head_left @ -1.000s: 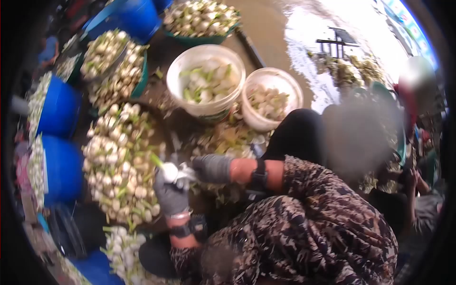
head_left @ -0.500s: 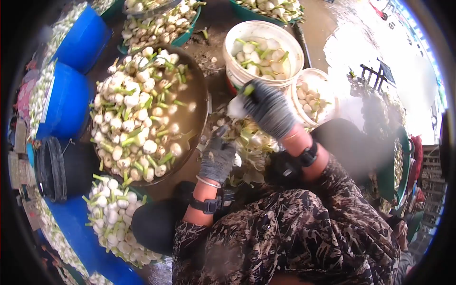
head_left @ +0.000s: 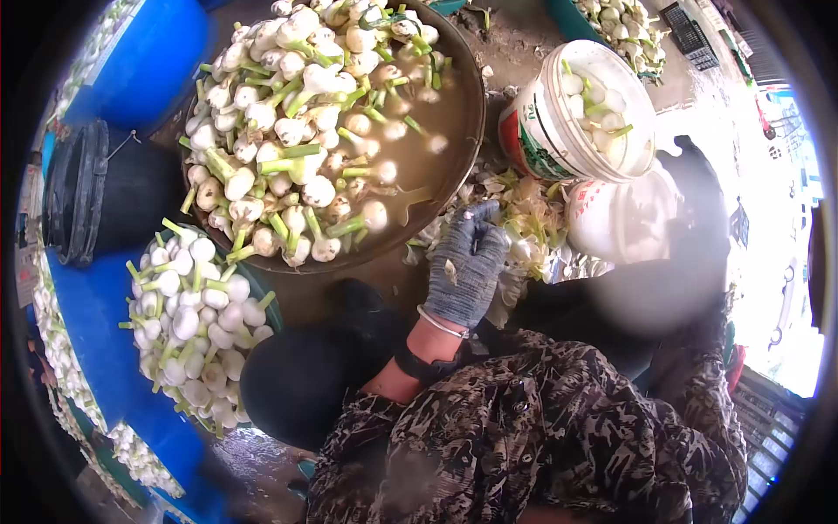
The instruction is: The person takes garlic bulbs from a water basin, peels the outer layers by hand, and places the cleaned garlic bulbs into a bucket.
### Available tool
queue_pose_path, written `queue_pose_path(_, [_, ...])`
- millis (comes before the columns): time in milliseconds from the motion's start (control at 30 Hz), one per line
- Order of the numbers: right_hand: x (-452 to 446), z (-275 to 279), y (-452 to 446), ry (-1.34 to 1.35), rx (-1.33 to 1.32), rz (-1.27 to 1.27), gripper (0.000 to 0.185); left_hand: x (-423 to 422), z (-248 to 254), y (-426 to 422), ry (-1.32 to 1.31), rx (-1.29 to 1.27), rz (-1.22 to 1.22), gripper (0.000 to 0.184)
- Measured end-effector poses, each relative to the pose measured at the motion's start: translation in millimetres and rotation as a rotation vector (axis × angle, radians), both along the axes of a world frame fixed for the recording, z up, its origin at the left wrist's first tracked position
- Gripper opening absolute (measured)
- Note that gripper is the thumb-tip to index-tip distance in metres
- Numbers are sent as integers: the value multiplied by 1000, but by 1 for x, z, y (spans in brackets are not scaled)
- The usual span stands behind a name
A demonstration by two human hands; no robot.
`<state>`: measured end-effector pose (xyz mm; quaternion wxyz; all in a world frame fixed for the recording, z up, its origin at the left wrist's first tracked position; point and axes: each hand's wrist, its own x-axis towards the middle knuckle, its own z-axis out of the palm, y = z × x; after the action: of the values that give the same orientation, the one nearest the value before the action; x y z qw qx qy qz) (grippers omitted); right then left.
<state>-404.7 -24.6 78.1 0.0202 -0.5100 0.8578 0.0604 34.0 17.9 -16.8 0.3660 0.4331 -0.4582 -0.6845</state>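
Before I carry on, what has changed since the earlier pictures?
The right hand has moved right, beyond the large white bucket; whether it holds anything is unclear. The left hand has let go of its garlic bulb. Basin and bucket stayed put.

Floor (head_left: 513, 42), brown: we are listing, resting on it, one round basin (head_left: 477, 131); right of the basin, loose pale peelings (head_left: 528, 214) and one white bucket (head_left: 546, 122); lower left of the basin, one green tub (head_left: 275, 307).
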Motion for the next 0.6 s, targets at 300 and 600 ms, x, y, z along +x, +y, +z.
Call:
queue_pose_path(300, [316,-176,-119,44,100,998,38,6,14,-3,-47,-31,87,27])
queue_pose_path(600, [302,-129,-98,-930,50,608,41,18,7,-13,6,-43,459,44])
